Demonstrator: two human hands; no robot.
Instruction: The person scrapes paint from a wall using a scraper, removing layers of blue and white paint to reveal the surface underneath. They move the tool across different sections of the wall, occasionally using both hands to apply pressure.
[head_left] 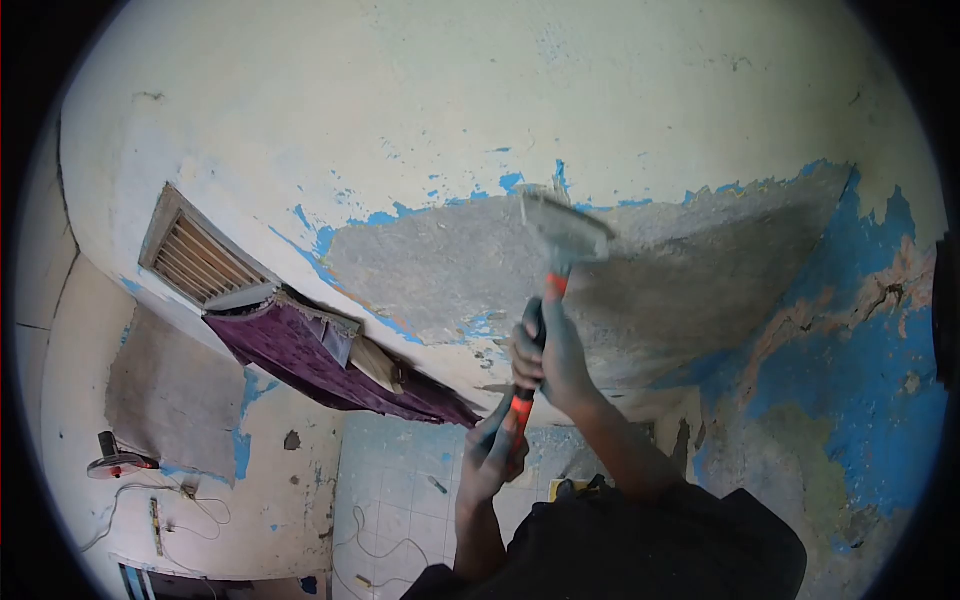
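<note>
A long-handled scraper (565, 228) with a wide metal blade and a black and orange handle is held up against the wall. Its blade touches the upper border of a bare grey patch (430, 265), where blue flecks edge the pale paint (400, 90). Lower on the handle, my left hand (493, 450) is closed around the grip. My right hand (552, 350) wraps the handle higher up, below the blade. The blade is slightly blurred.
Left of the scraper are a slatted vent (205, 255) and a purple cloth (290, 350). A fan (120, 464) hangs at lower left. Cracked blue paint (860, 370) covers the right wall. A cable (385, 548) lies on the tiled floor (400, 510).
</note>
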